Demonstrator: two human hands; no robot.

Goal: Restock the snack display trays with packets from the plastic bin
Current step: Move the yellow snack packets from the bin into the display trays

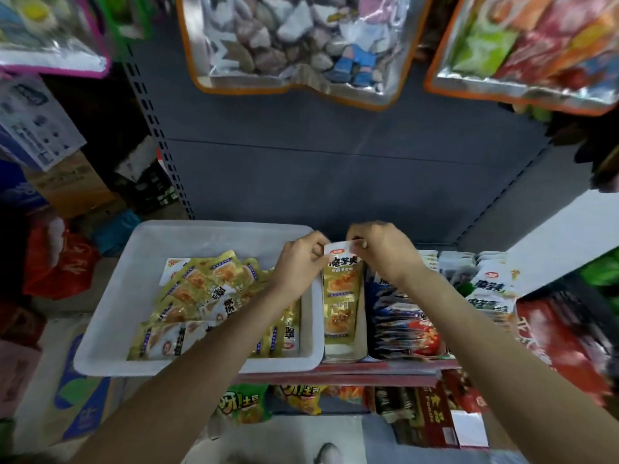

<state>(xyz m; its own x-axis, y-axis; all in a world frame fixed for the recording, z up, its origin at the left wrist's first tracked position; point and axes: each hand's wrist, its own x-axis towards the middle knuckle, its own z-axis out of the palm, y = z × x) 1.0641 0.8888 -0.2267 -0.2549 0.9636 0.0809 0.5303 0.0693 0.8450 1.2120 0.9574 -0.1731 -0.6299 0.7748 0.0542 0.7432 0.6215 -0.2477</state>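
1. Packets of konjac snack, gold and white, lie heaped loose in the white plastic bin (110, 316) at the left end of the shelf (385, 365); one such gold packet (342, 283) stands upright in the narrow display tray (362, 333) just right of the bin.
2. Left hand (298, 262) and right hand (385, 252) each have a narrow grip pinching the white top seal of that packet, one at each upper corner.
3. Judged by its look, the packet is light, thin and floppy, with slick foil faces; the flat sealed top edge seems the surest hold, as the filled middle would buckle or slide.
4. Neighbouring trays to the right hold packed rows of blue-and-red packets (405, 323) and white packets (492, 289).
5. Behind stands a grey shelf back panel (335, 169) with slotted uprights. Large clear snack bags (294, 38) hang overhead, more goods sit on the lower shelf, and cartons (77, 185) crowd the left.
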